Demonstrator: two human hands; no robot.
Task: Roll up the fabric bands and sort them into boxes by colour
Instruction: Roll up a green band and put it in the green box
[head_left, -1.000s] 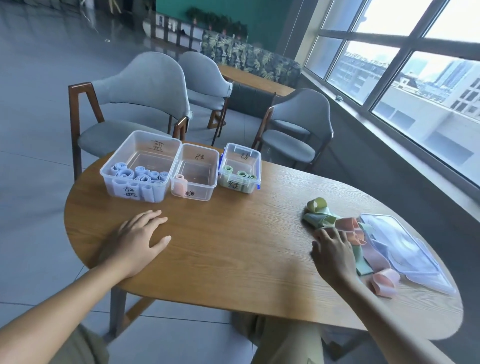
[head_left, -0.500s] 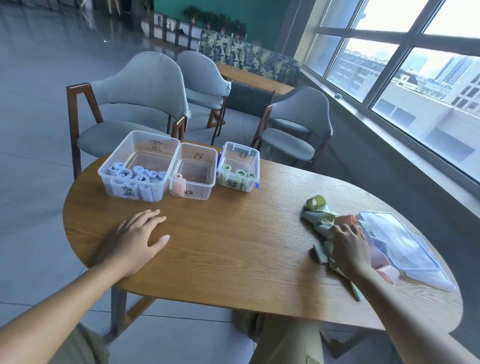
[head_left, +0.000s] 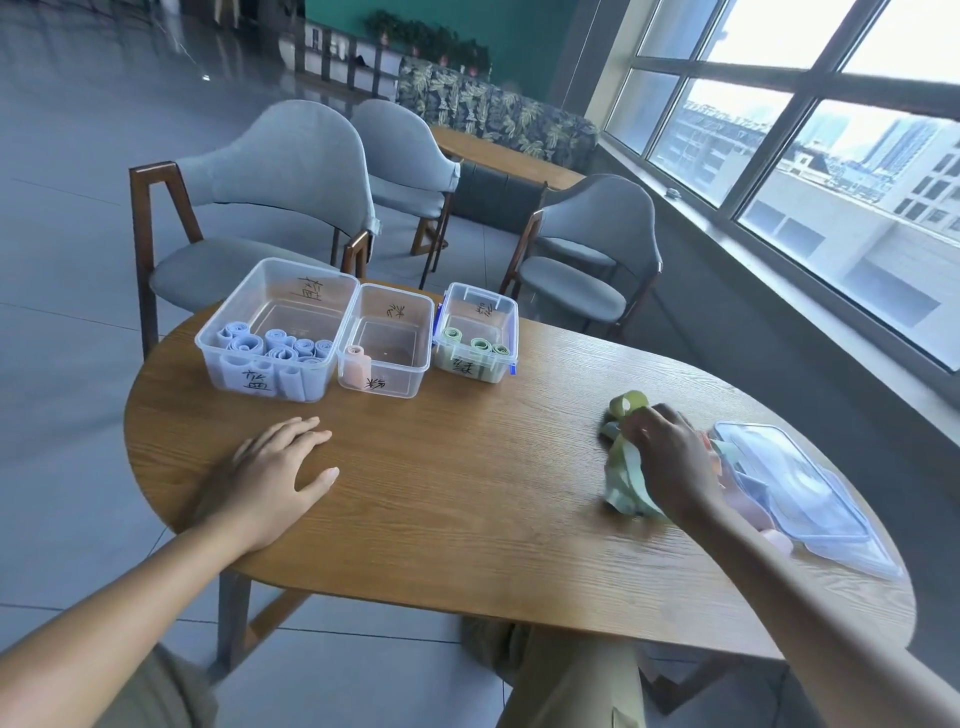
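Three clear boxes stand at the table's far left: a large one (head_left: 275, 291) with several blue rolls, a middle one (head_left: 402, 312) with one pink roll (head_left: 357, 364), and a small one (head_left: 483, 306) with green rolls. On the right lies a heap of loose green and pink bands. My right hand (head_left: 670, 457) grips a green band (head_left: 626, 475) from that heap, its fingers curled round the fabric. My left hand (head_left: 270, 478) rests flat on the wooden table (head_left: 467, 493) with fingers spread, holding nothing.
Clear plastic lids (head_left: 800, 488) lie stacked at the table's right edge, over part of the band heap. Grey chairs (head_left: 270, 197) stand behind the table. A window wall runs along the right side.
My right hand has moved forward over the heap and closed on a green band, lifting its end. The pink bands are now mostly hidden behind the hand. My left hand has stayed put.
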